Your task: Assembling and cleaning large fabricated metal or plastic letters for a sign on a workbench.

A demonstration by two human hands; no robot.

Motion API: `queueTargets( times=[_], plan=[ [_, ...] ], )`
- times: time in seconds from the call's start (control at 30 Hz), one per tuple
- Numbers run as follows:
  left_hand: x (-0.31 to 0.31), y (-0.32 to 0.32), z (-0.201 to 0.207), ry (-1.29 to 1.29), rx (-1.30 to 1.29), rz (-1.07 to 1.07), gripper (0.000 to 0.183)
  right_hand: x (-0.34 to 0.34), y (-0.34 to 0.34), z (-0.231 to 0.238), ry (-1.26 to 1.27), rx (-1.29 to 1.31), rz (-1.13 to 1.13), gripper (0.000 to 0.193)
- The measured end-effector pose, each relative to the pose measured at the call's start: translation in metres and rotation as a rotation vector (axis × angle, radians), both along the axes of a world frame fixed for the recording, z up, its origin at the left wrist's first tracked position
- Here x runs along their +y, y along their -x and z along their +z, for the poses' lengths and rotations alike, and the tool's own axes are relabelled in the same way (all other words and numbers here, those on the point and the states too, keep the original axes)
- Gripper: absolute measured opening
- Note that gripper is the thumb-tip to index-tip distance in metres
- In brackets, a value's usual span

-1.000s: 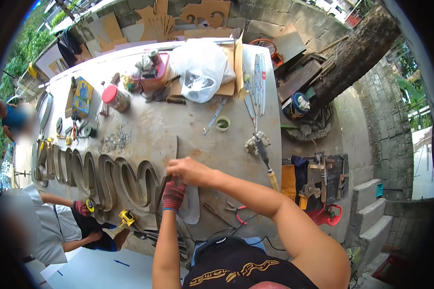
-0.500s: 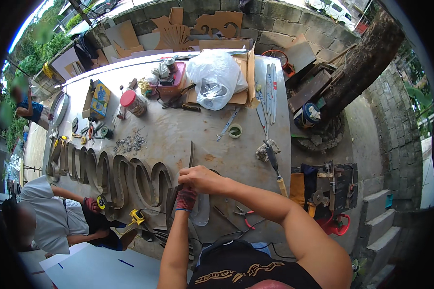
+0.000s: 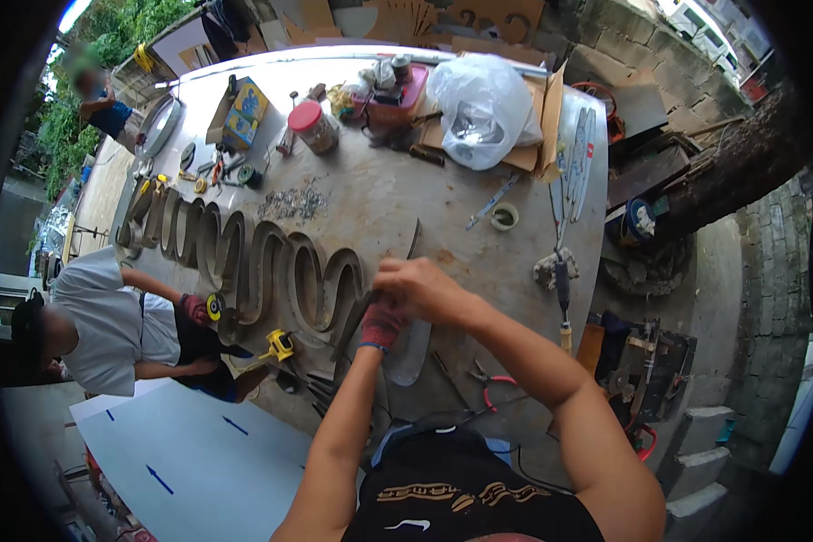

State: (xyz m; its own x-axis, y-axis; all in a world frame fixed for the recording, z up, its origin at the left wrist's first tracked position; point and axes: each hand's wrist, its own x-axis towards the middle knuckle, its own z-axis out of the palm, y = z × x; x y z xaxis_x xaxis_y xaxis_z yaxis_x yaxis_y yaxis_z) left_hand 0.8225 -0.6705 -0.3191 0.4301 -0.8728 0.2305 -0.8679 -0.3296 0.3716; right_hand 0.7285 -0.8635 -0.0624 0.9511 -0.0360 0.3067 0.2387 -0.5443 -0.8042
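Note:
My left hand (image 3: 384,323), in a red and dark work glove, is closed on a narrow bent metal strip (image 3: 415,239). Right against it, my bare right hand (image 3: 411,287) has its fingers curled round the same strip, which sticks up past the knuckles; the fingertips are partly hidden. Beneath my hands lies a flat grey plate with a rounded end (image 3: 408,359). To the left, a row of curved metal letter shapes (image 3: 266,271) stands on edge on the metal worktable (image 3: 370,208).
At left a co-worker (image 3: 108,316) holds a round yellow tool (image 3: 214,307) in a gloved hand. A yellow power tool (image 3: 280,344) lies near the letters. Red-handled pliers (image 3: 492,388) and a wooden-handled tool (image 3: 564,303) lie rightward. A plastic bag (image 3: 481,108) and red-lidded jar (image 3: 313,126) stand farther back.
The view has swung, so the table appears farther right and higher. My hands stay together on the metal strip, with the right fingers slightly shifted over the gloved hand.

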Motion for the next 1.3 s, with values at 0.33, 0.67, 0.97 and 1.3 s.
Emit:
queueTargets(
  times=[0.33,0.67,0.97,1.3],
  plan=[
    [-0.045,-0.017,0.065,-0.115,0.244,0.399,0.067,-0.043,-0.05,-0.056,-0.133,0.104,-0.032,0.015],
    [-0.066,-0.018,0.048,-0.562,0.004,0.423,0.061,-0.045,-0.058,-0.081,-0.185,0.234,-0.006,0.013],
    [-0.063,-0.006,0.043,-0.534,-0.043,0.323,0.051,-0.051,-0.058,-0.132,-0.126,0.086,0.012,0.012],
    [-0.076,-0.026,0.017,-0.568,0.052,0.356,0.057,-0.053,-0.071,-0.138,-0.117,0.22,0.028,0.031]
  ],
)
